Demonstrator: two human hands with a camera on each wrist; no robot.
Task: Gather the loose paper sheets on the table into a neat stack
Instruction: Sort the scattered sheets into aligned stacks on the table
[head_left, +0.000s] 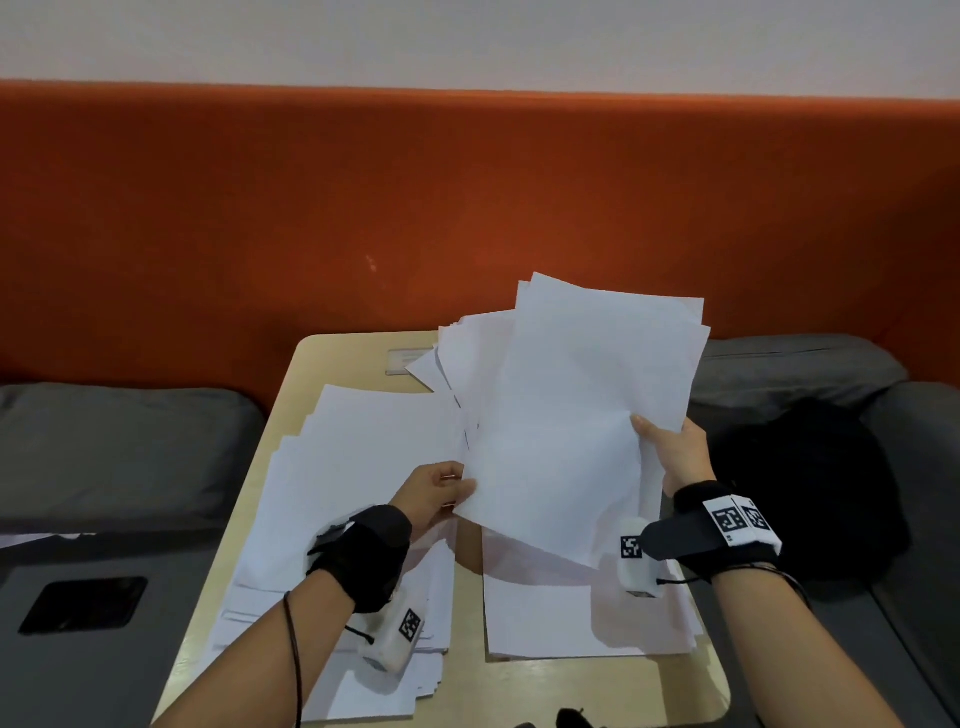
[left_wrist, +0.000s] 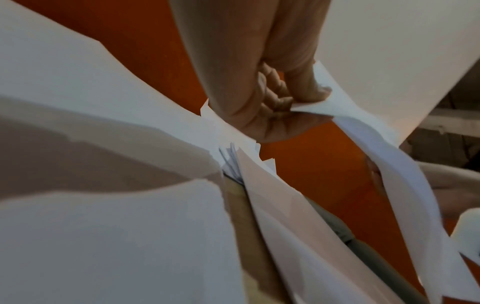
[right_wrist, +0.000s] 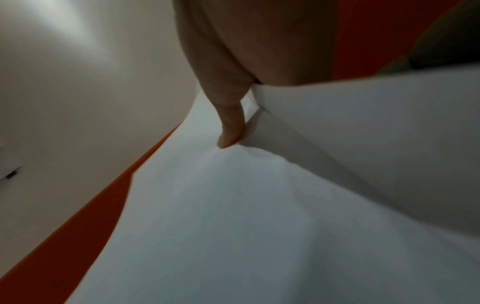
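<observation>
1. The left hand (head_left: 436, 493) and right hand (head_left: 675, 457) both pinch a raised, uneven sheaf of sheets (head_left: 566, 415).
2. Beneath the hands, more loose sheets (head_left: 363, 467) lie spread on the worktop (head_left: 332, 364).
3. Gathering seems partway done; squaring is still to come.

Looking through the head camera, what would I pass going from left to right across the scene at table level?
Black phone on the grey seat → spread paper pile → left hand → held-up sheaf of sheets → right hand → black bag.
</observation>
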